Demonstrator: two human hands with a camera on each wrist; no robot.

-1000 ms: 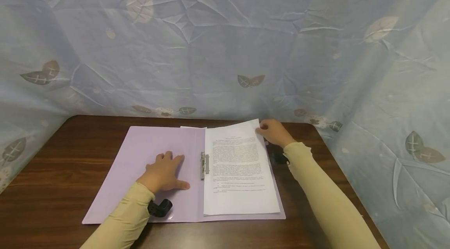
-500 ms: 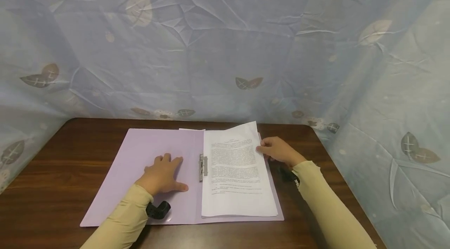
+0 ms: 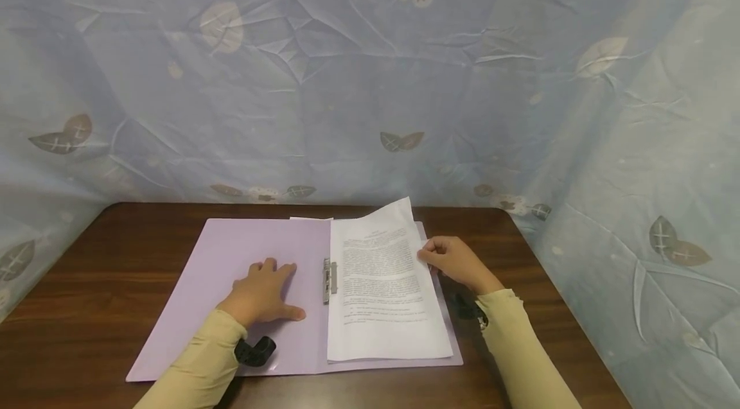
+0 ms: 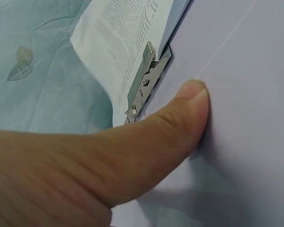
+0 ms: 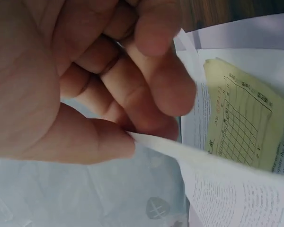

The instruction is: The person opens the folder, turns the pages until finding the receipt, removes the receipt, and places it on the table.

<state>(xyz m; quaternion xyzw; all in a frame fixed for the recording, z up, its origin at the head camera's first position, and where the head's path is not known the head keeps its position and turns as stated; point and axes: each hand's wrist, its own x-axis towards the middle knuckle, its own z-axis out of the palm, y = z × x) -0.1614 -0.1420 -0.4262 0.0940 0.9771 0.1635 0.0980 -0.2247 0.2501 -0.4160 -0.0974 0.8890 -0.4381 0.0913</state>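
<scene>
A lilac folder [image 3: 196, 293] lies spread flat on the table. Its metal clip [image 3: 330, 280] sits near the spine, at the left edge of a stack of printed sheets [image 3: 381, 338]. My left hand [image 3: 260, 293] rests on the left cover with fingers apart; its thumb [image 4: 180, 113] points toward the clip. At the right edge of the stack, my right hand [image 3: 459, 262] pinches paper between thumb and fingers, and the top right corner curls up. Beneath the lifted paper, the right wrist view reveals a yellow form slip [image 5: 246, 113] with a printed grid, lying on another printed page.
The brown wooden table [image 3: 75, 287] extends on both sides of the folder. Patterned pale blue cloth [image 3: 347, 75] hangs behind and at the sides. A white paper edge [image 3: 309, 218] sticks out past the folder's top. Black wrist devices [image 3: 256, 352] are worn at both wrists.
My right hand has slid from the top right corner of the sheets down along their right edge, still pinching paper. The left hand keeps its place on the cover.
</scene>
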